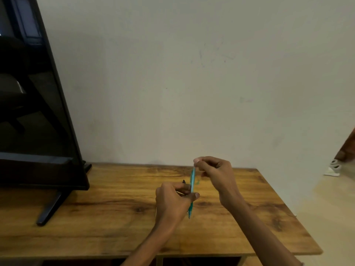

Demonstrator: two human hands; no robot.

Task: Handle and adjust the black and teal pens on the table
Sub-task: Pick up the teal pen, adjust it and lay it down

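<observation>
Both hands grip teal pen (192, 181): right hand (216, 172) pinches top, left hand (173, 201) also clutches black pen (184, 182). Pulling harder risks dropping either.

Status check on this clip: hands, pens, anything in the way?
Left hand grips teal pen mid-barrel, black pen tucked behind. Right hand pinches teal pen's top. Both pens off the table. Nothing obstructing.

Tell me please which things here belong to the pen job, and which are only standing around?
Part of the job:
- teal pen, held in both hands above the table
- black pen, only its tip showing past the left hand
- right hand, pinching the teal pen's top end

Only standing around:
- dark monitor on its stand, at the left
- wooden table
- white object on the floor at the right
</observation>
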